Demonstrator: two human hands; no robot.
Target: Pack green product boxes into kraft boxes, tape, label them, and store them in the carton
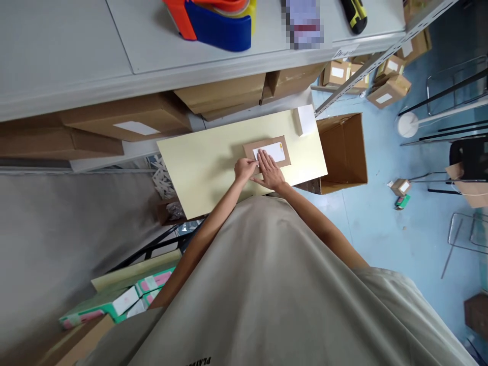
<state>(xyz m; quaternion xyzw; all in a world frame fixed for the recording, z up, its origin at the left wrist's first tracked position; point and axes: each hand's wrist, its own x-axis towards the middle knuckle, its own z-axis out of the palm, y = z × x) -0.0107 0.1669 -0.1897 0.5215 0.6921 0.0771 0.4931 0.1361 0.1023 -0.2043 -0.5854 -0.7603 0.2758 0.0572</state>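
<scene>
Touching label (275, 151) on box (248, 150): right hand (270, 172); shirt (263, 284) lettered "PLAY"

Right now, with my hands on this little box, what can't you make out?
All in the head view:
- Label print: too small; my view is also blocked by your right hand.
- Left hand's grip: too small to tell whether it pinches the label.
- Little box: its top hides the inside.
- Tape dispenser: cut off by the top edge.
- Shelf item: blurred by pixelation.
</scene>
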